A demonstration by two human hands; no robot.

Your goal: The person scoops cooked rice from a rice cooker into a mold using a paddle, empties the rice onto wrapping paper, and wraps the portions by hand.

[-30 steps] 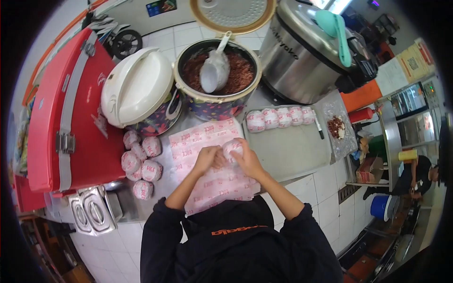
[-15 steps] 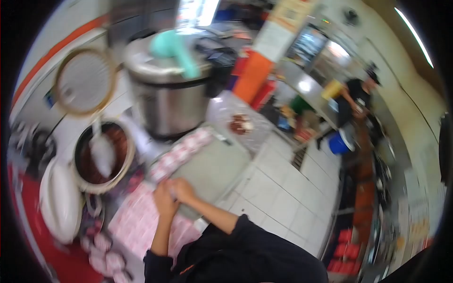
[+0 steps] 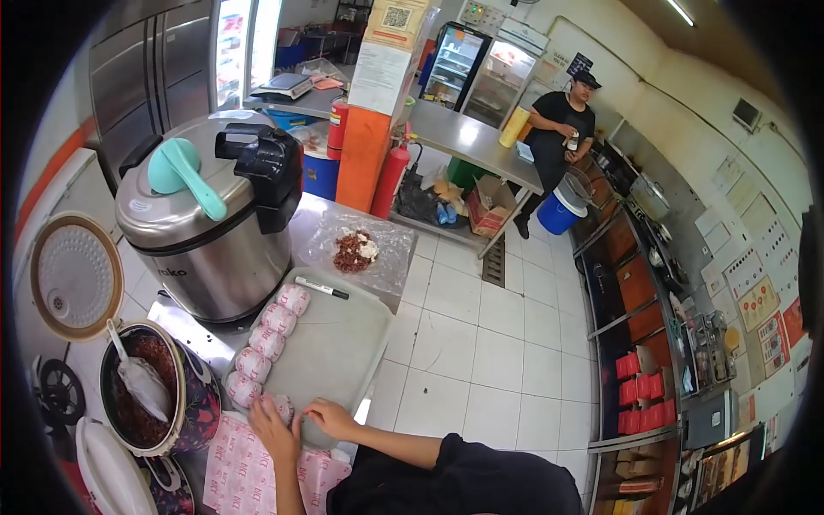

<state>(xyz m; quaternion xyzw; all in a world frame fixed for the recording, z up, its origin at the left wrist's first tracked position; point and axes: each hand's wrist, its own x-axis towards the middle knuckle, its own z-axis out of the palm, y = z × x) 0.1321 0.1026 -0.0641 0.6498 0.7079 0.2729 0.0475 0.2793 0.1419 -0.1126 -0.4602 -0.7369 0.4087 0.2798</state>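
Observation:
My left hand (image 3: 276,433) is around a paper-wrapped ball (image 3: 283,407) at the near left corner of the grey tray (image 3: 333,335), its fingers and thumb against the ball. Close by on the right, my right hand (image 3: 331,419) hovers over the tray's near edge with loosely bent fingers and nothing visible in it. A row of several wrapped balls (image 3: 267,342) runs along the tray's left side. Pink printed wrapping sheets (image 3: 236,468) lie below my left hand. A black-and-white marker (image 3: 322,287) rests at the tray's far end.
To the left stand a pot of reddish-brown food (image 3: 159,378) with a scoop and a large steel cooker (image 3: 215,257) topped by a green ladle (image 3: 180,172). Clear plastic (image 3: 382,257) holds a small food pile. Another person (image 3: 562,120) stands at the back beside a blue bucket (image 3: 562,210).
The view has swung right and up. Both hands have gone from above the wrapping sheets to the tray's near left corner, with the wrapped ball now in the row, and the hands have separated.

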